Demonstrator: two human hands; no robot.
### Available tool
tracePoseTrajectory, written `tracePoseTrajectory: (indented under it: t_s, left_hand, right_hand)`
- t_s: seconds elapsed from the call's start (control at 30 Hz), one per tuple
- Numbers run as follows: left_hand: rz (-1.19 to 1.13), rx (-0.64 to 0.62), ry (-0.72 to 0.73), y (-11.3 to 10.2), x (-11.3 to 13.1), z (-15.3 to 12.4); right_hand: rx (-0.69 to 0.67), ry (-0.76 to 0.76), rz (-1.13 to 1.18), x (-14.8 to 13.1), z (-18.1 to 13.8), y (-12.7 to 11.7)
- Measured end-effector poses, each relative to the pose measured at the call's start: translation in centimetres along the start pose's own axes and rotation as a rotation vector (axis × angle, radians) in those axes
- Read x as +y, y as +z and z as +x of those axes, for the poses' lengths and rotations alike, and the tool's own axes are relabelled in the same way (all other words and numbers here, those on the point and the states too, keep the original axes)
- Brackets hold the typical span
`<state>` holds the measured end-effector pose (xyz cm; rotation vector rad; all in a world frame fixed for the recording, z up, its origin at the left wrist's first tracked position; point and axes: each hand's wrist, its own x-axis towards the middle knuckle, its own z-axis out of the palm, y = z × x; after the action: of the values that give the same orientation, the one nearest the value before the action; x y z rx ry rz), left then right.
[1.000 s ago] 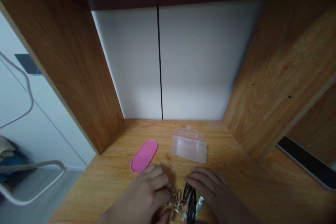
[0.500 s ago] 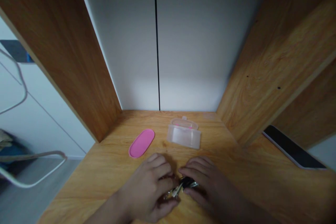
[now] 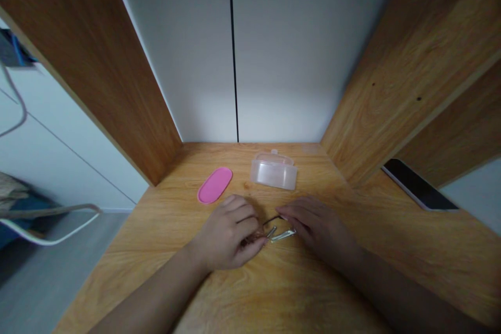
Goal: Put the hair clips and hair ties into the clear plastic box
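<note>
My left hand (image 3: 230,232) is curled closed around a small coppery, shiny bundle (image 3: 250,239), mostly hidden by the fingers. From it several narrow silvery metal pieces (image 3: 282,236) stick out to the right, low over the wooden surface; their kind is too small to tell. My right hand (image 3: 315,222) faces it, with thumb and fingers pinched at the end of a thin dark strip (image 3: 272,219) that spans the gap between the hands. The right fingertips also come close to a silvery piece; whether they touch it I cannot tell.
Beyond the hands lie a pink oval lid or tray (image 3: 215,185) and an opened clear plastic box (image 3: 274,174). A dark phone-like slab (image 3: 418,185) rests at the right. Wooden side panels (image 3: 391,83) and a white back panel (image 3: 282,62) enclose the wooden desktop (image 3: 274,292).
The view has tilted downward. The hands have drawn slightly apart, and the dark strip now stretches between them. The silvery pieces show more plainly than before.
</note>
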<state>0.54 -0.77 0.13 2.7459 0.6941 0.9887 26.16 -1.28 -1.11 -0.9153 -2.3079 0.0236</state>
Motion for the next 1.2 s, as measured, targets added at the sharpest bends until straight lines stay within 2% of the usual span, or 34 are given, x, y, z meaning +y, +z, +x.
tracePoseTrajectory:
  t_s: [0.1, 0.2, 0.33, 0.53, 0.7, 0.9, 1.2]
  left_hand:
    - [-0.046, 0.072, -0.143, 0.1, 0.2, 0.0]
    - [-0.096, 0.087, -0.192, 0.3, 0.3, 0.1]
    - [-0.132, 0.086, -0.192, 0.5, 0.1, 0.1]
    - [-0.064, 0.097, -0.145, 0.2, -0.5, -0.1]
    - [0.014, 0.146, -0.127, -0.1, -1.1, -0.3]
    - [0.068, 0.21, -0.134, -0.2, -1.9, -0.6]
    - [0.003, 0.285, -0.076, -0.3, -2.1, -0.6]
  right_hand:
    - [0.052, -0.007, -0.012, -0.4, -0.2, -0.2]
    - [0.079, -0.038, 0.013, -0.9, -0.4, -0.2]
    - [0.067, -0.025, 0.069, -1.3, -0.3, -0.1]
    - [0.042, -0.005, 0.095, -1.3, -0.6, 0.4]
    - [0.075, -0.014, 0.099, -1.4, -0.6, 0.2]
    - [0.11, 0.071, 0.094, -1.6, -0.2, 0.0]
    - [0.124, 0.113, 0.133, -1.9, 0.2, -0.1]
